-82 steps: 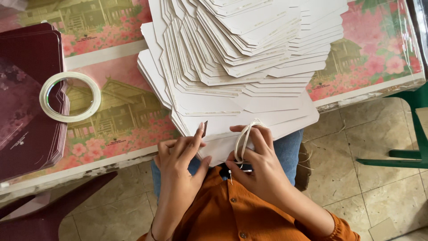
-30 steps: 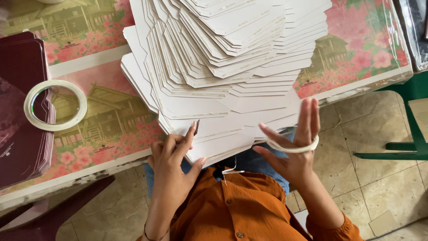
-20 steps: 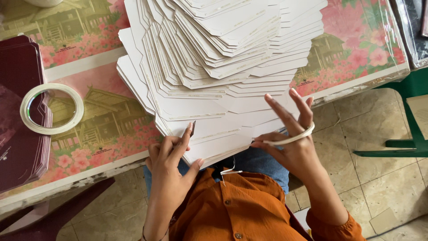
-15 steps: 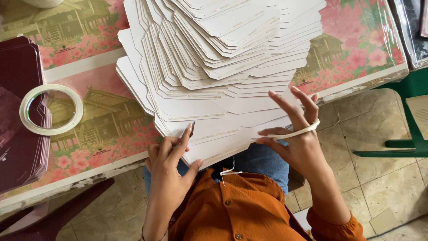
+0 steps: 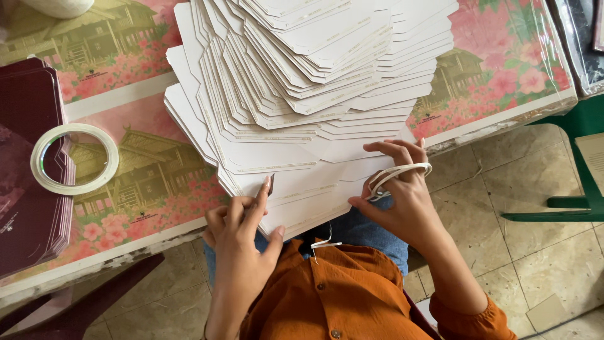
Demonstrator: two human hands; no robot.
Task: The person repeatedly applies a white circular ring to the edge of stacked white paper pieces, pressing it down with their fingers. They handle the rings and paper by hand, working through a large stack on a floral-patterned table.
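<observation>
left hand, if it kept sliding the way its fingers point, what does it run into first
The left hand points up the table, its fingers already resting on the near edge of the fanned stack of white card blanks. Going straight on, it would only meet more of that stack, sliding over the upper layers.

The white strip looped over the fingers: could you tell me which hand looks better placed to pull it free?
Probably the left hand: it holds nothing, resting on the card stack, while the right hand wears the white strip.

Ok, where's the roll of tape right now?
In the head view the roll of tape lies flat at the far left, half on the stack of dark maroon sheets and half on the flowered table cover, left of the fanned white card blanks.
</observation>
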